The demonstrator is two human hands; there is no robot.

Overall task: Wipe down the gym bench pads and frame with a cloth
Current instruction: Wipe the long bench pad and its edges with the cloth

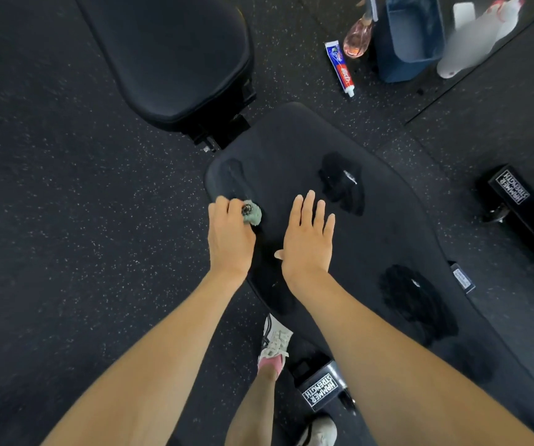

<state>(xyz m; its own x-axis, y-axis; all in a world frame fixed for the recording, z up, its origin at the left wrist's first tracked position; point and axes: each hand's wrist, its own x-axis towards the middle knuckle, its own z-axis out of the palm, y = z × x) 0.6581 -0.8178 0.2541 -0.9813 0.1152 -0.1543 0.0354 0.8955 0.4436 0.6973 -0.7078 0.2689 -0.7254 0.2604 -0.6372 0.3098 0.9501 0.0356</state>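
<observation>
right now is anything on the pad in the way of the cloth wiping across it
Yes: the right hand lies flat on the long pad, just right of the cloth held by the left hand. Two dark patches lie farther along.

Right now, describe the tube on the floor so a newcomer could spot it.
Look past the far end of the long bench pad to the blue bucket. To its left lies the tube. It alone is flat, with blue, white and red print and a white cap.

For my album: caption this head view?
Left hand grips a green cloth on the pad; right hand flat beside it.
</observation>
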